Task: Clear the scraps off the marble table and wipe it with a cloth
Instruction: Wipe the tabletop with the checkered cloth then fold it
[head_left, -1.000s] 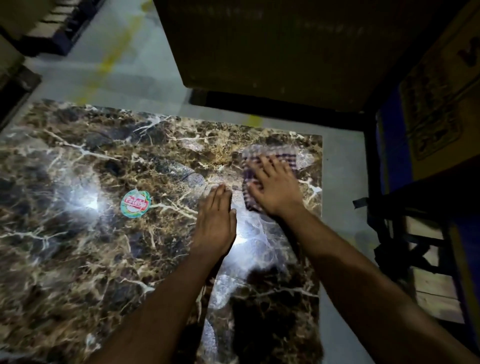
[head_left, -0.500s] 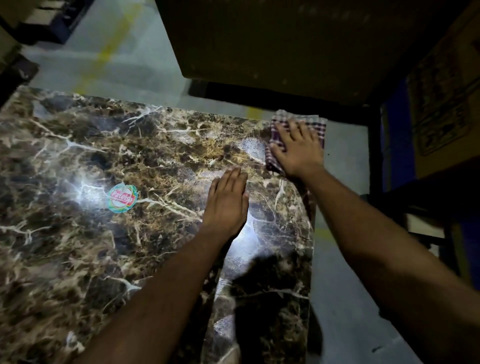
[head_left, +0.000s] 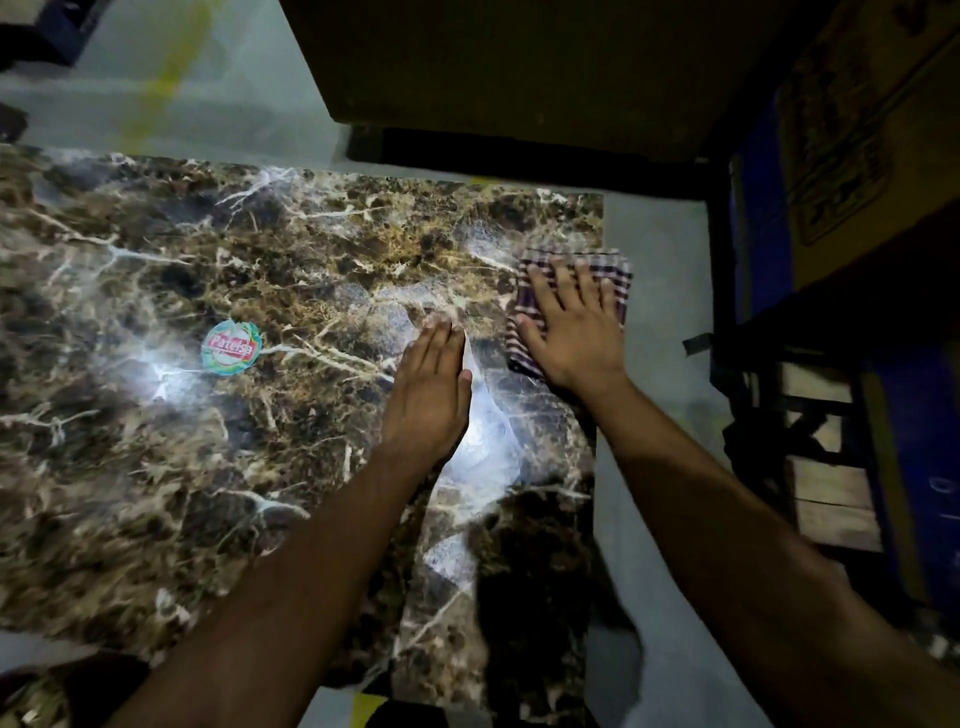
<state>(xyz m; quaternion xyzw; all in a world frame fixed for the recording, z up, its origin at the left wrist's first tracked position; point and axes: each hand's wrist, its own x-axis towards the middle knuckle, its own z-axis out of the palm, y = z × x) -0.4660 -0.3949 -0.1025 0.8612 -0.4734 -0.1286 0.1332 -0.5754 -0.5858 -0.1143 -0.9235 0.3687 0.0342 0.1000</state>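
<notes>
A brown marble table (head_left: 156, 467) with white veins fills the left and centre of the head view. My right hand (head_left: 571, 327) presses flat, fingers spread, on a folded checked cloth (head_left: 615, 270) at the table's right edge, near the far corner. The cloth's right side hangs slightly past the edge. My left hand (head_left: 431, 395) rests flat on the marble just left of the cloth, fingers straight and together. A round green and red sticker (head_left: 231, 347) lies on the marble to the left of my left hand.
A large dark box (head_left: 519, 67) stands beyond the table's far edge. Cardboard cartons (head_left: 857, 130) and a blue frame with wooden slats (head_left: 826, 467) crowd the right side. Grey floor (head_left: 670, 322) with a yellow line runs around the table.
My right hand slid the cloth out to the far right corner, then drew it back a little along the right edge. My left hand stayed flat on the marble.
</notes>
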